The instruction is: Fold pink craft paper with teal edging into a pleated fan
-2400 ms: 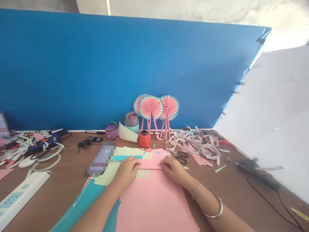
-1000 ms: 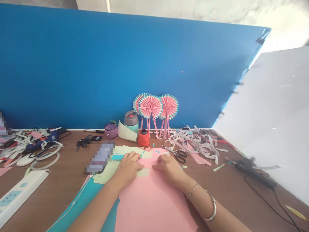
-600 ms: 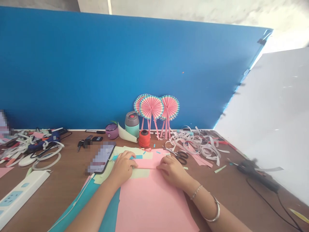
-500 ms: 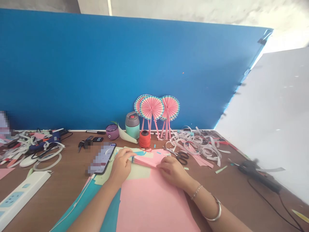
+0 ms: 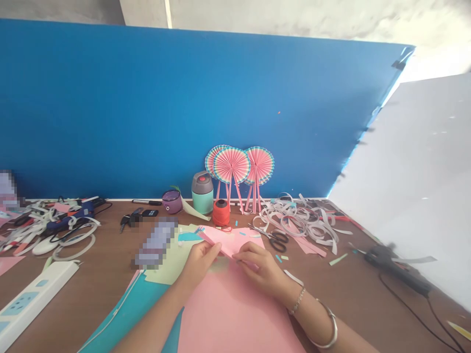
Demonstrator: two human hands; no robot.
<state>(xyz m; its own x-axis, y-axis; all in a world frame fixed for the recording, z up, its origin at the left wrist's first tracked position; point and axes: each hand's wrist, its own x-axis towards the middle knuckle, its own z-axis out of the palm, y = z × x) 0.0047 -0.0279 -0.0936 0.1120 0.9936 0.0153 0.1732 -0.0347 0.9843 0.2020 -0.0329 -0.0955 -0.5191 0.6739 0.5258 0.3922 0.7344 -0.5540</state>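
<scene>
Left hand [image 5: 198, 264] and right hand [image 5: 259, 269] apart, both curled rather than spread, thumb and fingers of each pinching one end of a folded pink paper strip [image 5: 221, 242], the strip lifted and tilted between them. Beneath both hands, a large pink paper sheet [image 5: 235, 318]. Just left of the left hand, a pale green card [image 5: 167, 262] and a blurred phone [image 5: 156, 240]; under the left forearm, a teal sheet [image 5: 128, 304]. Ahead of the hands, a red twine spool [image 5: 221, 213] and three pink-and-teal paper fans [image 5: 231, 166]. Right of the right hand, scissors [image 5: 277, 240] and a heap of paper offcuts [image 5: 301, 220]
</scene>
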